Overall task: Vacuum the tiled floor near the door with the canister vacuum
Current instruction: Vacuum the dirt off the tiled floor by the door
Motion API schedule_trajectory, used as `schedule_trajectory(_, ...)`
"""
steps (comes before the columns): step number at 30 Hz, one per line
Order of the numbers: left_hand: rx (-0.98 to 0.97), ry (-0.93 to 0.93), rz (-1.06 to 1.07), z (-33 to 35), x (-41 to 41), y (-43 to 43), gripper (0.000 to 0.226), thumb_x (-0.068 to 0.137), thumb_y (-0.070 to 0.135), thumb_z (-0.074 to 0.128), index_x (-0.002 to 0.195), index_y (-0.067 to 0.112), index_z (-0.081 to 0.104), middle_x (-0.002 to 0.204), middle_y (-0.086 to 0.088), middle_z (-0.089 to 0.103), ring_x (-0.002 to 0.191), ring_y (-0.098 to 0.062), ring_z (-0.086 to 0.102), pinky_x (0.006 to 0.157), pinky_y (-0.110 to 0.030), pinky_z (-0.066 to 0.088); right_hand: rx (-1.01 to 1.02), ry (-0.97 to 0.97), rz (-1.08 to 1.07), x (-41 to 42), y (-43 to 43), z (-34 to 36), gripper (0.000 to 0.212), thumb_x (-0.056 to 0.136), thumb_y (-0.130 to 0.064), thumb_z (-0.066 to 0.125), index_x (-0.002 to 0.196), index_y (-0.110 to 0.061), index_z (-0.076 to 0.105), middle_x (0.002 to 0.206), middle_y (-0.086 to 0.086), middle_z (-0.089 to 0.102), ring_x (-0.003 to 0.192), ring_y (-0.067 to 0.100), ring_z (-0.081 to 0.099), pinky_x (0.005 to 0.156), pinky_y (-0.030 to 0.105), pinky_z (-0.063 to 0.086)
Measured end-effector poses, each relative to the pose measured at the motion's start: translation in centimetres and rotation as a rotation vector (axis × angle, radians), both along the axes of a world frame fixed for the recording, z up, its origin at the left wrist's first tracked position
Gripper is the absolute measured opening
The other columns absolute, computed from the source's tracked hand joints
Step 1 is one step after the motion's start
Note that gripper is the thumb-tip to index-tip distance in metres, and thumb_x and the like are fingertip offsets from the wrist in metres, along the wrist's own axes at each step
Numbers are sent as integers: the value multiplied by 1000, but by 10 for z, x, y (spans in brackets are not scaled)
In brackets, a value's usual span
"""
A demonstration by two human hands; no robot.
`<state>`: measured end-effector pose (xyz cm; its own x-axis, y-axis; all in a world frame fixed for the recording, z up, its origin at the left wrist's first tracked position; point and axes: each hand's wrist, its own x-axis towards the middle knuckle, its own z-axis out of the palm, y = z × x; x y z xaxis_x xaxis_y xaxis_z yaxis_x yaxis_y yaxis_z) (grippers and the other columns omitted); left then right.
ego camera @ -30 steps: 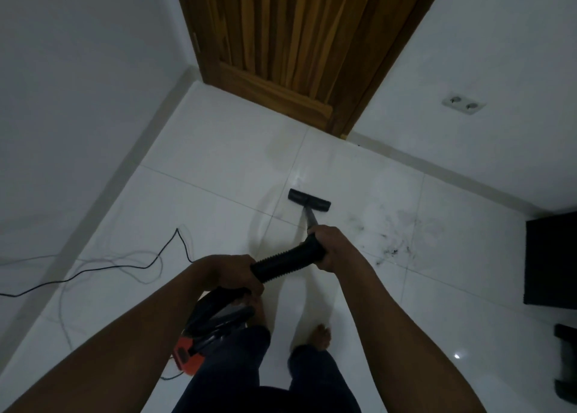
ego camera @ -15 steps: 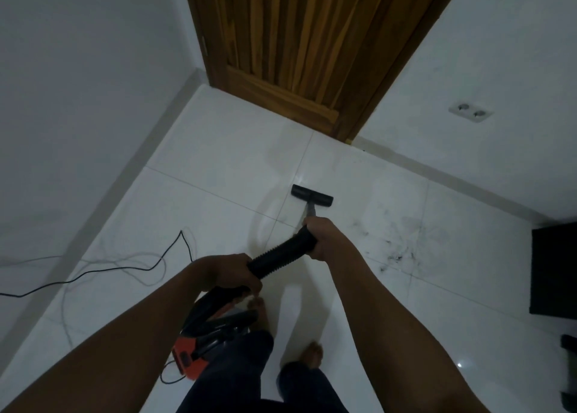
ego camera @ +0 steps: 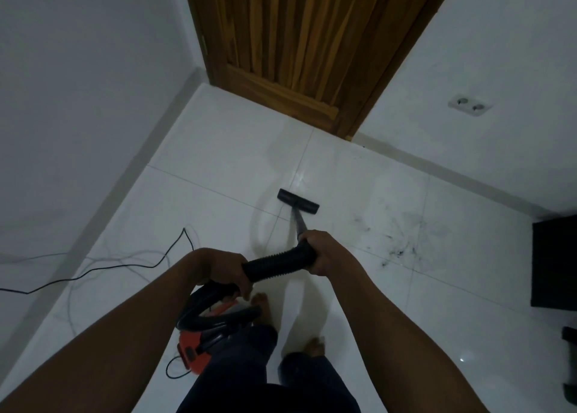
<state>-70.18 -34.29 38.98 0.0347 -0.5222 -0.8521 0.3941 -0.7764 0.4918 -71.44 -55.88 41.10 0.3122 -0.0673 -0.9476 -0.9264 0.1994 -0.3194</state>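
Canister vacuum [ego camera: 193, 350]: orange body, the item farthest back from the door [ego camera: 296, 53]. Its ribbed hose [ego camera: 278, 263] leads to the wand [ego camera: 298, 222]. The floor head [ego camera: 298, 201] sits flat on the tiled floor [ego camera: 218, 150], short of the door.
Axis: the wand's long axis points toward the door, with the head set crosswise to it.
Grip: the right hand [ego camera: 324, 250] is wrapped round the hose-wand joint, probably to steer. The left hand [ego camera: 224, 269] is curled round the hose farther back, probably to gather slack.
Dark debris [ego camera: 402, 247]: right of the door frame, not yet cleared.
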Motion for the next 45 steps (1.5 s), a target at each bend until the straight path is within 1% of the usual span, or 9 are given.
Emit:
schedule_trajectory(5,-11,43,79,-4,-14,10,15,65,5,75,66,11,61,58,-6,60,51,-17,58,54,-25,51,19,-96,2,-4,7,-9,13,98,-8,42,95,-7,55,89,10,57,73,22,58,64,34,53)
schedule_trajectory(11,1,38,25,3,-28,13,14,67,4,74,71,9,60,60,-4,61,53,-16,58,55,-23,52,58,-45,-58,-38,2,-9,19,96,0,42,79,-7,47,75,10,47,60,22,50,45,27,49)
schedule_trajectory(16,83,-15,13,-2,-53,12,18,72,2,74,61,13,65,56,-5,62,51,-18,58,56,-26,50,38,-14,-83,-55,9,-15,18,98,-3,43,114,0,50,93,16,54,73,29,58,48,33,52)
schedule_trajectory(19,113,-40,-26,2,-66,11,14,69,6,76,65,11,64,57,-7,62,52,-20,57,57,-28,49,22,12,-108,-72,8,-11,29,97,-5,44,126,-1,46,101,18,55,80,33,60,55,39,55)
schedule_trajectory(25,56,-55,-117,19,-96,2,24,73,3,74,56,17,65,55,-3,61,52,-17,57,58,-28,49,104,43,-284,-130,0,-7,9,90,0,50,99,-1,49,98,20,55,98,37,62,84,51,56)
schedule_trajectory(30,25,-86,-186,31,-134,-9,25,77,3,73,57,18,71,57,0,65,51,-14,60,59,-26,50,139,62,-426,-186,-6,-5,14,92,2,46,105,-4,46,93,18,53,78,31,60,77,46,57)
schedule_trajectory(35,26,-173,-149,37,-174,-30,20,77,8,73,60,18,72,57,-1,64,48,-13,57,55,-23,49,82,17,-377,-208,-21,-7,23,97,-2,45,119,-4,40,101,20,53,86,33,59,82,49,55)
schedule_trajectory(42,-26,-152,-161,45,-190,-25,38,80,1,66,46,18,68,48,-4,56,45,-16,50,61,-28,46,52,17,-394,-224,-17,-14,37,93,0,46,129,-9,51,93,9,60,62,24,65,58,37,56)
schedule_trajectory(45,-5,-177,-165,45,-194,-25,43,81,1,65,42,19,65,44,0,56,43,-14,50,63,-28,45,25,27,-379,-226,-11,-18,38,93,-1,46,131,-8,47,100,15,56,77,29,63,58,40,57)
